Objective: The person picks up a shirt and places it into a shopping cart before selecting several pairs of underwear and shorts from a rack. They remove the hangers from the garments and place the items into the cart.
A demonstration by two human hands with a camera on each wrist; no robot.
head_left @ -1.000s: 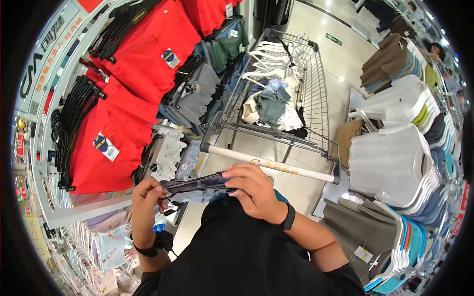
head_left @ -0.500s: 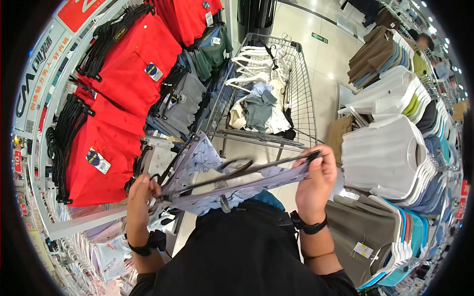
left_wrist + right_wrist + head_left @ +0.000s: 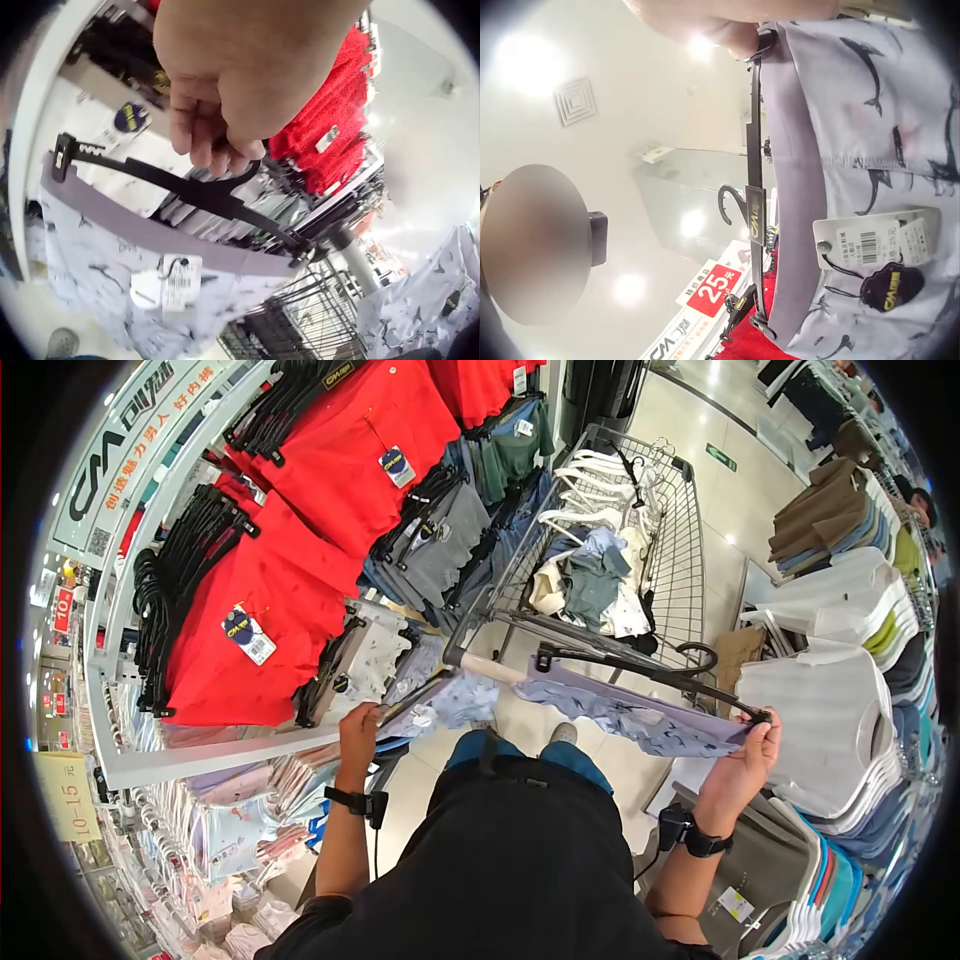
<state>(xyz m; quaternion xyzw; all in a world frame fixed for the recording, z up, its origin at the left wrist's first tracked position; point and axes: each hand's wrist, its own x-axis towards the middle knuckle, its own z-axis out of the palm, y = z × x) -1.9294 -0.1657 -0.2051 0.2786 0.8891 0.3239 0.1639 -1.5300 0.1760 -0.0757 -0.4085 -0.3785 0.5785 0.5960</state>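
Observation:
In the head view my left hand (image 3: 358, 738) is at the left, in front of the clothes rack. It holds a black hanger (image 3: 202, 196) by its hook, with pale blue printed underpants (image 3: 112, 262) clipped below, lavender waistband and white tags showing. My right hand (image 3: 742, 765), out to the right, pinches one clipped end of another black hanger (image 3: 640, 672). Matching underpants (image 3: 870, 172) with a dark whale-like print hang from that one, stretched along its bar. In the right wrist view a white price tag (image 3: 862, 244) and dark round label hang from their front.
A wire shopping cart (image 3: 690, 520) stands ahead, with white hangers (image 3: 590, 490) and folded clothes (image 3: 595, 585) inside. Racks of red shorts (image 3: 270, 600) and grey ones line the left. White shirts (image 3: 815, 695) and brown garments hang close on the right.
My hands, close together a second ago, have spread wide apart. The two hangers that overlapped are now separate, one in each hand, the right one swung out to the right.

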